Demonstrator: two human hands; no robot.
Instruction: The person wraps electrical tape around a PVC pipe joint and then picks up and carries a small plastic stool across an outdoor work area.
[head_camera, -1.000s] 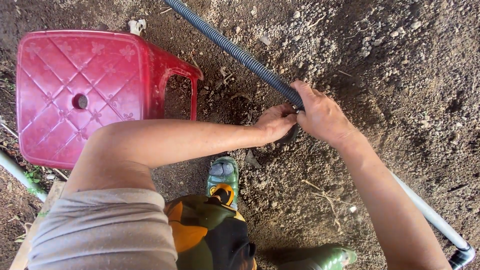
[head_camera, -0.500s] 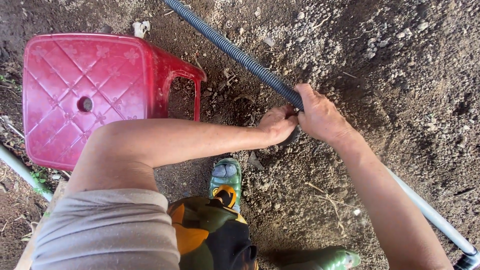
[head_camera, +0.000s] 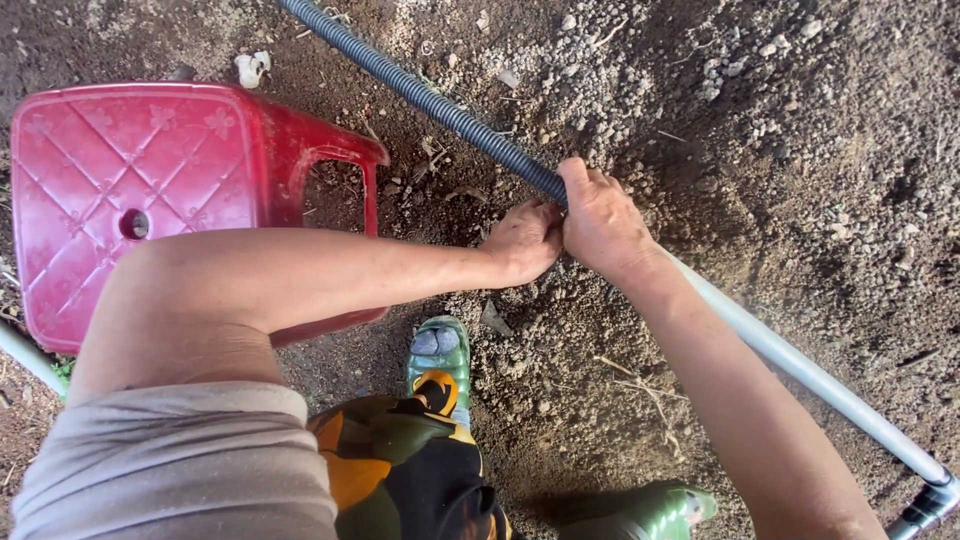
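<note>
Over the bare soil, the right hand (head_camera: 603, 222) is wrapped tight around the ribbed dark hose (head_camera: 430, 100) where it joins a smooth grey pipe (head_camera: 800, 370); the left hand (head_camera: 522, 242) pinches the same joint beside it. Near the left arm stands a red plastic stool (head_camera: 120, 190).

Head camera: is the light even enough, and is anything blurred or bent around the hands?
Head view: hard sunlight, bright on the red plastic stool; shadow darkens soil under the left hand and right hand; the black corrugated hose stays sharp; wide-angle lens bows the edges.
</note>
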